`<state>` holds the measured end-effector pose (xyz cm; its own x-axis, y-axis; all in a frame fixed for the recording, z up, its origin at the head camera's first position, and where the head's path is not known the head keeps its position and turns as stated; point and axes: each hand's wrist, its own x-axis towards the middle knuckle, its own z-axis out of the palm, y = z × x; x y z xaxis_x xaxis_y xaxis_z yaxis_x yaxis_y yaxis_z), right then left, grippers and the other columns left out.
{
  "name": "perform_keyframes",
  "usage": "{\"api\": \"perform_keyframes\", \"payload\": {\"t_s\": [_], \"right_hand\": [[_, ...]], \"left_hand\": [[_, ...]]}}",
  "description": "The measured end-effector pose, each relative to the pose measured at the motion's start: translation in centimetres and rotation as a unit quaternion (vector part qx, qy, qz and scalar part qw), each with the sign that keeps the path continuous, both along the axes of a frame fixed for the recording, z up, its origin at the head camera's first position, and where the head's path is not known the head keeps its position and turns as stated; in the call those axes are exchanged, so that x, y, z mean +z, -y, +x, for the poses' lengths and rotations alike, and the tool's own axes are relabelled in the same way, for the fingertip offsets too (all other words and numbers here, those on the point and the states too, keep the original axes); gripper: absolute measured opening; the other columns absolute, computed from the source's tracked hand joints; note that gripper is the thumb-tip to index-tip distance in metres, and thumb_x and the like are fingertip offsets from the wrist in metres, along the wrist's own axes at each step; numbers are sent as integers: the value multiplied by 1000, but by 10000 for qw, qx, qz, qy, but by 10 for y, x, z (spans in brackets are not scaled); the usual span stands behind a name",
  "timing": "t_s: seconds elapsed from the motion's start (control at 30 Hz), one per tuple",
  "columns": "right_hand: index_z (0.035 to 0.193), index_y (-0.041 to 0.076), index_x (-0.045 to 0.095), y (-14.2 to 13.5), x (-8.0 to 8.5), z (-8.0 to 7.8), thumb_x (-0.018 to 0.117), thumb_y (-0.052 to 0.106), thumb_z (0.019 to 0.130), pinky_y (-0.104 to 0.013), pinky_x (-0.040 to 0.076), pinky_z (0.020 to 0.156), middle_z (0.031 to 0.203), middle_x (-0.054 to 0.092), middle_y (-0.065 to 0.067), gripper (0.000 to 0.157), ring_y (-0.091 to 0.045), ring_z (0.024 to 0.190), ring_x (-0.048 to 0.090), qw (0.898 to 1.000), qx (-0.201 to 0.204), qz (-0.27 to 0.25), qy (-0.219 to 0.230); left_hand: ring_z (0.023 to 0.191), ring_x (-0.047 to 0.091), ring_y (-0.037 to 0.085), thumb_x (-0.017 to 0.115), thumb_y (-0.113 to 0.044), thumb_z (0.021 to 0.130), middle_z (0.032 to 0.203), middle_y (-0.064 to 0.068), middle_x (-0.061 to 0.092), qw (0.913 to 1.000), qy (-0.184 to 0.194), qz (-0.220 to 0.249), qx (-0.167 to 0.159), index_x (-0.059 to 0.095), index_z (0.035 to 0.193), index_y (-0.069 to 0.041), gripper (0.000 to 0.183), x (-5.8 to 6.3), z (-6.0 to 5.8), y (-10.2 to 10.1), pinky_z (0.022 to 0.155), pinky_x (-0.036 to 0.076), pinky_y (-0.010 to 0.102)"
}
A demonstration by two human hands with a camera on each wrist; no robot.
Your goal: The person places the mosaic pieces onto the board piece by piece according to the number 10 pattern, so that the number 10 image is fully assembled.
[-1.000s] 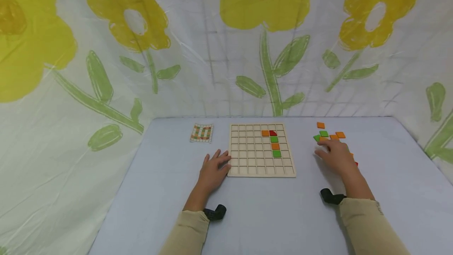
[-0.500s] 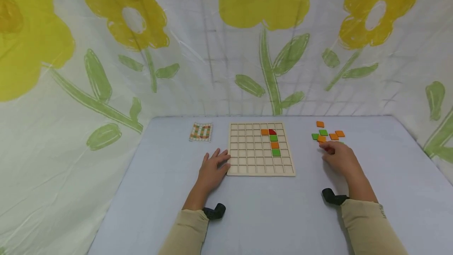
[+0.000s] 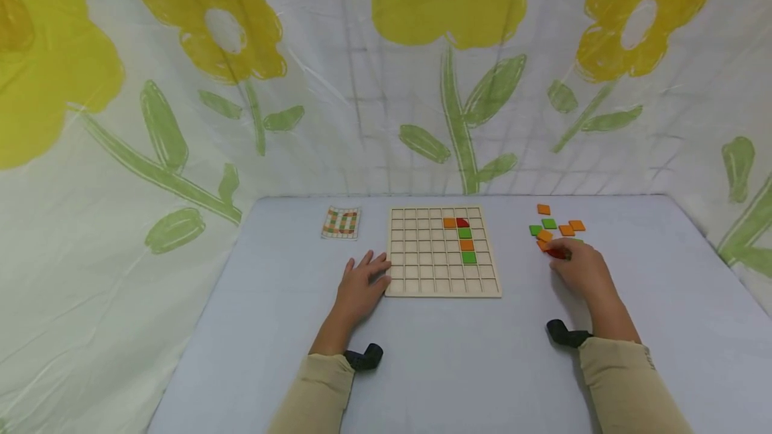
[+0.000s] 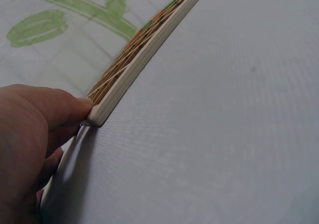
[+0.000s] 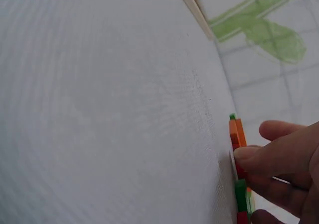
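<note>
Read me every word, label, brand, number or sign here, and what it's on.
No text is readable.
Right sleeve: small marks on the cuff, too tiny to tell if they're lettering.
Pattern card: colored grid; any print is too small to read.
Grid board: none visible.

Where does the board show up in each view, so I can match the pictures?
Head: board, centre, its left edge by the left hand.
Left wrist: board, a diagonal strip from that hand to the top edge.
Right wrist: board, a sliver at the top, right of centre.
Shared landmark: the backdrop with green leaves.
</note>
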<state>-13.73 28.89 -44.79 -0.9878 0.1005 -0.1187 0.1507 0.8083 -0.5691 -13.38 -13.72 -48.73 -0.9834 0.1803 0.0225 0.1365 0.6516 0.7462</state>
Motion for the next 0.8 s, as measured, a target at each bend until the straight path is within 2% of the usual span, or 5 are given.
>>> {"api": "perform_keyframes", "payload": {"t_s": [0.17, 0.3, 0.53, 0.8], "right_hand": [[122, 3, 63, 4, -1, -2, 67, 5, 90, -54, 52, 87, 120, 61, -28, 32, -43, 111, 56, 9997, 114, -183, 68], [117, 3, 64, 6, -3, -2, 71, 9, 89, -45, 55, 80, 114, 65, -23, 30, -38, 104, 61, 9996, 175, -207, 64], [116, 4, 67, 13, -4, -3, 74, 14, 87, -30, 50, 73, 104, 67, -15, 31, -28, 93, 59, 9993, 367, -18, -20], [113, 6, 69, 24, 1, -6, 75, 17, 87, -27, 45, 63, 92, 60, -11, 29, -25, 83, 52, 9983, 518, 178, 217]], "left_hand": [[147, 32, 21, 64, -24, 95, 146, -4, 52, 10000, 45, -43, 3, 66, 130, -15, 36, 2, 0, 0, 126, 5, 46], [147, 32, 20, 64, -25, 96, 146, -4, 52, 10000, 29, -44, 0, 66, 130, -15, 35, 2, 0, -1, 126, 5, 46], [147, 32, 19, 64, -25, 95, 146, -5, 52, 9999, 6, -102, 88, 66, 129, -16, 35, 2, 1, -2, 126, 5, 44], [147, 31, 18, 64, -24, 95, 145, -6, 52, 9999, -14, -114, 120, 66, 129, -16, 35, -1, 1, -2, 126, 5, 43]]}}
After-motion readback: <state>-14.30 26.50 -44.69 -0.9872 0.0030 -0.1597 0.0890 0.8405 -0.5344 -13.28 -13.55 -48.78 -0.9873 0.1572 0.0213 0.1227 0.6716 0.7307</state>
